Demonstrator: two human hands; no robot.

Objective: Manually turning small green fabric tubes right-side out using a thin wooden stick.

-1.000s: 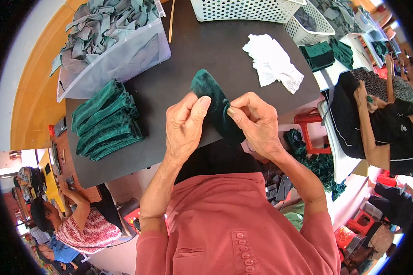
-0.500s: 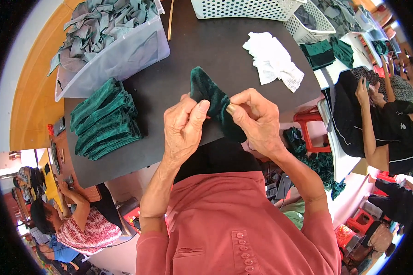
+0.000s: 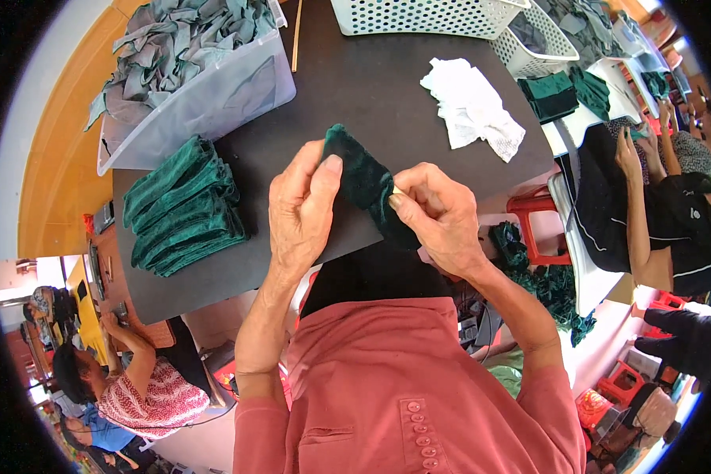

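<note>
A strip of dark green velvet fabric (image 3: 365,175) stretches between my two hands above the near edge of the dark table (image 3: 355,87). My left hand (image 3: 302,201) pinches its upper left part between thumb and fingers. Lower on the strip, my right hand (image 3: 438,212) grips it with thumb and forefinger; a small pale spot shows at that fingertip, too small to make out. The strip's lower end hangs down past the table edge. To the left lies a stack of folded green velvet pieces (image 3: 183,209).
A translucent bin (image 3: 213,110) heaped with grey-green cloth stands at the back left. White perforated baskets (image 3: 426,17) are at the far edge. White crumpled cloth (image 3: 474,107) lies right of my hands. Other people sit at both sides; a red stool (image 3: 537,229) stands at the right.
My left hand has shifted slightly left and its grip has moved toward the strip's upper end, which now lies flatter. My right hand stays nearly in place.
</note>
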